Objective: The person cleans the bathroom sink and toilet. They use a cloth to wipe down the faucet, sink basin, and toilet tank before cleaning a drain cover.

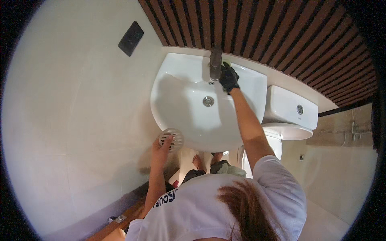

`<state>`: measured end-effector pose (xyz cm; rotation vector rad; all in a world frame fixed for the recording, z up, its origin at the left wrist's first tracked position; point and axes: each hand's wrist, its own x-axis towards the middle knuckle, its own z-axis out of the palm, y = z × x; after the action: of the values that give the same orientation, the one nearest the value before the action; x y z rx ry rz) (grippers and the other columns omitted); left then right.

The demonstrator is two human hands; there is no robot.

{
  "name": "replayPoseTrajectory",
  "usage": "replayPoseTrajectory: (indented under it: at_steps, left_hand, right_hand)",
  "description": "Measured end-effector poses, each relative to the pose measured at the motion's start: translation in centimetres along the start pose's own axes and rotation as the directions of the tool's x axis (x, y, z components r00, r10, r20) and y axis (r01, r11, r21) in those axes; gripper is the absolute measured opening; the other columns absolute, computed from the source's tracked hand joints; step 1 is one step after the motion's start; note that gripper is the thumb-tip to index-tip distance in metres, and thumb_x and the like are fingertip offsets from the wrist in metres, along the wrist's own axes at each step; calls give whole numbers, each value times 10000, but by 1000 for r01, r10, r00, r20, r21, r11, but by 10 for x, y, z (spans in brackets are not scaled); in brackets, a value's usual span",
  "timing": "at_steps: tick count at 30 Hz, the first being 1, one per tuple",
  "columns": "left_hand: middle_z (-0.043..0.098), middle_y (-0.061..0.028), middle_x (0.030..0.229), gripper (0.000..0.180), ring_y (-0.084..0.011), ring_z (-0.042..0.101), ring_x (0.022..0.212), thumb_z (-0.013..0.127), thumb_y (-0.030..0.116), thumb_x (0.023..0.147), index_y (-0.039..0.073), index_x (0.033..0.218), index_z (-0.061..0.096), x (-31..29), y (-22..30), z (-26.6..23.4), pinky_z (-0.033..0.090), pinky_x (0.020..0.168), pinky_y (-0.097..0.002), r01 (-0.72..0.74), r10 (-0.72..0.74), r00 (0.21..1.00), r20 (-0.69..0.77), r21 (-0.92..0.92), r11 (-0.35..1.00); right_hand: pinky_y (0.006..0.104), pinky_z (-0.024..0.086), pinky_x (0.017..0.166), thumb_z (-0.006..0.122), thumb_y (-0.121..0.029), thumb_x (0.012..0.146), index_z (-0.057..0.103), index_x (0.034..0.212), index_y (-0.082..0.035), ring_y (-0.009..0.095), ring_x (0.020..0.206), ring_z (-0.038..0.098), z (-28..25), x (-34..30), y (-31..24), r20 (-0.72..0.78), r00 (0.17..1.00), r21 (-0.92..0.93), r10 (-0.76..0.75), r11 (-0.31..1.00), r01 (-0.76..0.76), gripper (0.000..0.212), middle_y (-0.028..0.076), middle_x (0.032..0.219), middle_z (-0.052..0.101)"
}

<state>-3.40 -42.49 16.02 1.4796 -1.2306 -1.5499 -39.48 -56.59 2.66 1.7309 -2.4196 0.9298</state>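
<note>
A round white slotted disc [175,141], much like a soap dish insert, is held at its left side by my bare left hand [161,148], thumb on top. It is over the front left rim of the white washbasin [189,132]. In a black glove, my right hand [229,78] is at the back of the basin, just right of the dark tap [216,66]. Its fingers are bent round a yellow-green piece [226,63], a sponge or cloth, mostly hidden by the glove. A metal drain [208,101] sits in the bowl.
A white toilet [287,131] with its cistern [291,106] stands right of the basin. Brown slatted panelling [257,28] rises behind. On the pale left wall is a black switch plate [131,38]. Shower fittings [354,130] show at far right. My feet [197,161] are below the basin.
</note>
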Motion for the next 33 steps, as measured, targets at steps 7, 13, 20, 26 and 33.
replayPoseTrajectory:
  at_steps: [7, 13, 20, 26, 33]
  left_hand:
    - [598, -36, 816, 266, -94, 536, 737, 573, 208, 825, -4, 985, 565, -17, 30, 31, 439, 674, -243, 69, -75, 996, 47, 119, 990]
    - [594, -45, 850, 287, -99, 535, 749, 579, 214, 818, -9, 999, 555, -25, 3, 4, 439, 672, -249, -35, 36, 995, 98, -7, 999]
    - [594, -45, 818, 250, -102, 540, 730, 576, 195, 810, 10, 977, 555, -41, -16, -28, 437, 652, -248, 34, -40, 997, -68, -76, 996]
    - [591, -36, 823, 248, -101, 540, 721, 574, 191, 808, 12, 978, 549, -20, -45, -50, 434, 640, -252, 58, -58, 997, -50, -14, 998]
    - [592, -28, 799, 225, -100, 538, 704, 568, 207, 814, 19, 936, 582, -5, -43, -57, 432, 629, -251, -9, 9, 998, -67, 6, 1000]
  right_hand:
    - [450, 371, 872, 480, -225, 763, 534, 1104, -179, 300, 1068, 463, -62, 13, -24, 460, 888, -371, -21, 904, 213, 348, 126, 1184, 471]
    - [621, 345, 815, 467, -196, 790, 466, 1183, -177, 312, 1095, 438, -45, -2, 3, 327, 933, -416, 152, 909, -2, 394, 116, 1197, 439]
    - [485, 366, 894, 395, -280, 832, 423, 1219, -164, 377, 1115, 409, -107, -57, 85, 284, 932, -456, 225, 887, -75, 405, 162, 1264, 387]
    - [481, 348, 882, 422, -129, 792, 458, 1185, -106, 372, 1085, 422, -118, -196, 87, 189, 979, -382, 79, 924, -1, 395, 211, 1178, 448]
    - [409, 357, 860, 558, -104, 713, 577, 1038, -100, 328, 1011, 477, -120, -280, -75, 352, 923, -19, -152, 985, 169, 326, 159, 1055, 554]
